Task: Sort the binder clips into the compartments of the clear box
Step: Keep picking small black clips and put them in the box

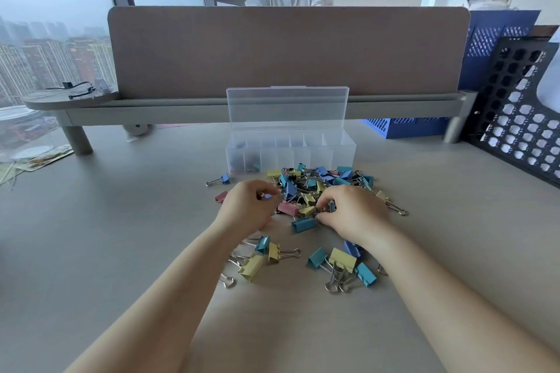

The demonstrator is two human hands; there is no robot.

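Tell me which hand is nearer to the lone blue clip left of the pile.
Left. The left hand sits just near-right of the lone blue clip; the right hand is farther right, across the pile.

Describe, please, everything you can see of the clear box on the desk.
The clear box is long, frosted translucent plastic, split by thin walls into a row of compartments. Its lid stands open, upright behind. It sits on the grey desk; a few clips lie in its left compartments.
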